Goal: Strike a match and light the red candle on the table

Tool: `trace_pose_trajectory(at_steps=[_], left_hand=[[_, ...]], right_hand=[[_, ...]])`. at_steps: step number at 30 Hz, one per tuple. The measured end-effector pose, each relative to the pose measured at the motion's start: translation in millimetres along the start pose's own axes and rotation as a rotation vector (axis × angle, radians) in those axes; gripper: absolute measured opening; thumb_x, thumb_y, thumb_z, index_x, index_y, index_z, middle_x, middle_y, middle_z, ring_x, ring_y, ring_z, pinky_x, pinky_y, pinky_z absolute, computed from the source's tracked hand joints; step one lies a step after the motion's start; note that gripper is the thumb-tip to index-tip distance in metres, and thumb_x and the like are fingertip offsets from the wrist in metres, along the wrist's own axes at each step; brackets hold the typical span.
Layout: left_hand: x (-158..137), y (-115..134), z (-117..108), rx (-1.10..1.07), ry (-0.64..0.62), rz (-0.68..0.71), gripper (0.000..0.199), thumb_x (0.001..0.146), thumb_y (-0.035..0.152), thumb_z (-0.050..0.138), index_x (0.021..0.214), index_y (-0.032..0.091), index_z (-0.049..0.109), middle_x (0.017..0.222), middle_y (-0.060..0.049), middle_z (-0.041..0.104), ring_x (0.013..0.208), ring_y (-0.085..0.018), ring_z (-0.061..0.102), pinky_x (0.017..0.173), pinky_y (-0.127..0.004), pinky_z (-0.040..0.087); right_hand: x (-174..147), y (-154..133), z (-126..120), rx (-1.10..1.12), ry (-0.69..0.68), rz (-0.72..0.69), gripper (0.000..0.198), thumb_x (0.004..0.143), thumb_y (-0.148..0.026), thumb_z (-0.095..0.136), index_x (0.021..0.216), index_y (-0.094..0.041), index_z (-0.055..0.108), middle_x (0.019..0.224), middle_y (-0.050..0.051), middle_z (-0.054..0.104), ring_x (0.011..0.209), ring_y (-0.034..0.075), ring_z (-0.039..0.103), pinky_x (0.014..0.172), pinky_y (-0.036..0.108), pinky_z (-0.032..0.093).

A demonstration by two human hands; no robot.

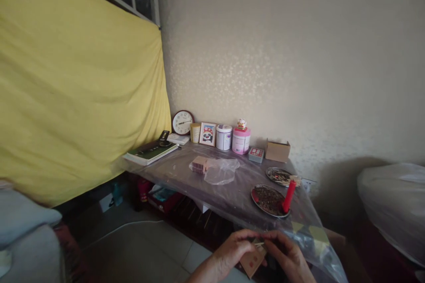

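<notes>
At the bottom of the head view my left hand (234, 250) and my right hand (288, 256) meet over a small brown box (253, 261). Both hands grip the box, and thin pale sticks poke out of it between my fingers. The hands are at the near edge of a low table (186, 181) covered in clear plastic sheet. Just beyond them a red candle (288, 196) stands on a round metal plate (265, 201) with dark bits on it.
A second plate (280, 176), a clear bag with small boxes (212, 168), a notebook (151, 152), a clock (182, 122), tins, a framed picture and a cardboard box (277, 150) sit on the table. A yellow cloth (73, 88) hangs at the left.
</notes>
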State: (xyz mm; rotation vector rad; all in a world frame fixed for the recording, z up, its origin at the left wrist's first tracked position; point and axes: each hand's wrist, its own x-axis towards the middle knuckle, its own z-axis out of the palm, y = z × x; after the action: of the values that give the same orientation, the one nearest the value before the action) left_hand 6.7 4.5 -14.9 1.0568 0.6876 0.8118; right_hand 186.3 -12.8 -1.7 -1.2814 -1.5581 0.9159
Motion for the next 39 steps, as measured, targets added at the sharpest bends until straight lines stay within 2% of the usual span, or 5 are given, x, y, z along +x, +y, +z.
trace_pose_trajectory(at_steps=[5,15,22,29,39], left_hand=[[-2.8,4.3,-0.6,0.073,0.008,-0.029,0.043,0.069,0.025,0.049,0.11,0.017,0.06,0.076,-0.009,0.072,0.052,-0.014,0.058,0.039,-0.02,0.026],[-6.5,7.8,2.5,0.055,-0.046,-0.008,0.04,0.071,0.025,0.05,0.11,0.02,0.059,0.079,-0.009,0.072,0.045,-0.011,0.054,0.034,-0.017,0.027],[-3.8,7.3,1.2,-0.029,0.005,0.002,0.044,0.071,0.026,0.051,0.114,0.017,0.051,0.081,-0.011,0.072,0.044,-0.012,0.055,0.03,-0.015,0.031],[-1.9,9.7,2.9,-0.126,0.104,0.064,0.039,0.072,0.032,0.056,0.108,0.016,0.05,0.076,-0.005,0.065,0.047,-0.011,0.054,0.032,-0.015,0.038],[-2.7,11.9,0.9,-0.148,0.143,0.094,0.037,0.072,0.028,0.053,0.107,0.017,0.05,0.072,-0.002,0.06,0.044,-0.009,0.052,0.032,-0.015,0.036]], right_hand=[[0.1,1.6,4.7,0.112,-0.036,0.069,0.03,0.073,-0.046,0.063,0.088,-0.021,0.067,0.083,0.005,0.069,0.078,0.023,0.063,0.07,0.03,0.049],[-1.9,-2.2,4.6,0.38,0.018,0.167,0.025,0.065,-0.043,0.072,0.075,-0.021,0.068,0.065,0.001,0.065,0.059,0.018,0.061,0.056,0.027,0.05],[-2.5,-11.7,-10.9,0.534,0.294,0.198,0.037,0.052,-0.049,0.079,0.069,-0.02,0.064,0.09,0.006,0.071,0.078,0.024,0.067,0.074,0.031,0.055],[-11.6,-28.2,6.9,0.013,0.165,-0.06,0.035,0.068,-0.05,0.066,0.087,-0.021,0.066,0.091,0.007,0.07,0.087,0.024,0.066,0.078,0.027,0.054],[-18.3,-28.6,20.3,-0.254,0.02,-0.25,0.051,0.073,-0.042,0.066,0.117,-0.02,0.057,0.119,0.01,0.061,0.113,0.026,0.055,0.096,0.032,0.045]])
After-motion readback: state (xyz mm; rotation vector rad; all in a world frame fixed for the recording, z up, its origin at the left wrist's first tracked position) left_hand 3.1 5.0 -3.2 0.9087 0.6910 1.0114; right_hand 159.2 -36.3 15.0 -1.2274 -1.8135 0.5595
